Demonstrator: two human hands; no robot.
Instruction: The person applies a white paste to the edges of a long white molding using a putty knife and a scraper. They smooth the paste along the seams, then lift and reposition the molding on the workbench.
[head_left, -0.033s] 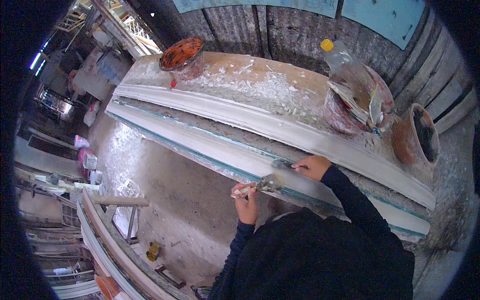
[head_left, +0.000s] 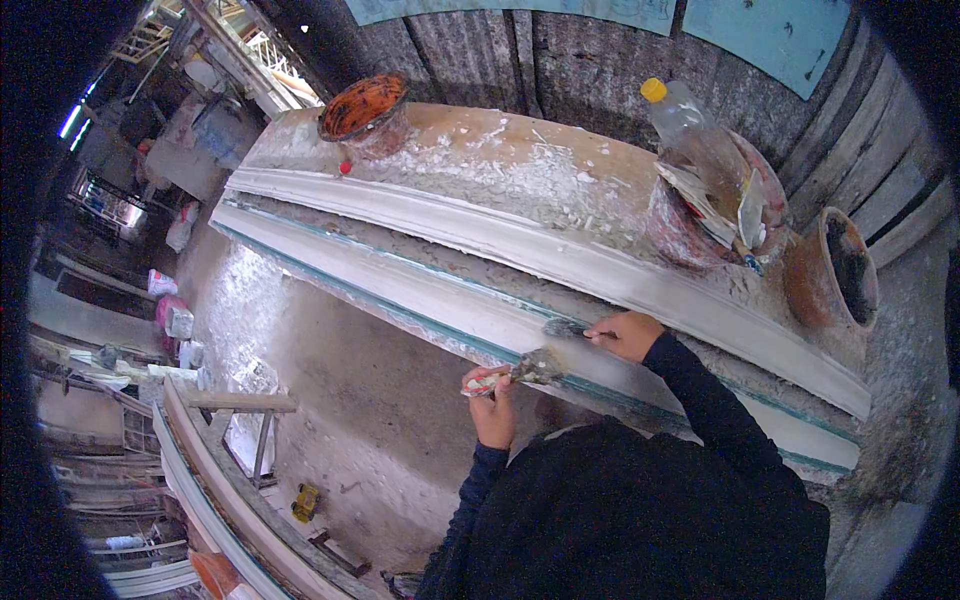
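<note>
My left hand (head_left: pixel 491 408) is closed round the pale, red-marked handle of a putty knife (head_left: pixel 541 366). Its wide, plaster-smeared blade is over the near teal edge of a long white plaster moulding (head_left: pixel 390 292). My right hand (head_left: pixel 629 336) grips a smaller spatula (head_left: pixel 566 327), whose grey blade is at the moulding's far edge. Both blades are close to each other but apart. The white strip lies in a teal-edged mould (head_left: pixel 330 276) along the front of the bench. I cannot tell whether either blade presses on the plaster.
A second white moulding (head_left: pixel 480 238) lies behind the first. On the bench stand an orange-lined bucket (head_left: pixel 363 113), a plaster-caked bucket (head_left: pixel 680 225) with scraps and a yellow-capped clear bottle (head_left: pixel 683 108), and a brown bucket (head_left: pixel 812 275). A wooden rack (head_left: pixel 228 470) stands at lower left.
</note>
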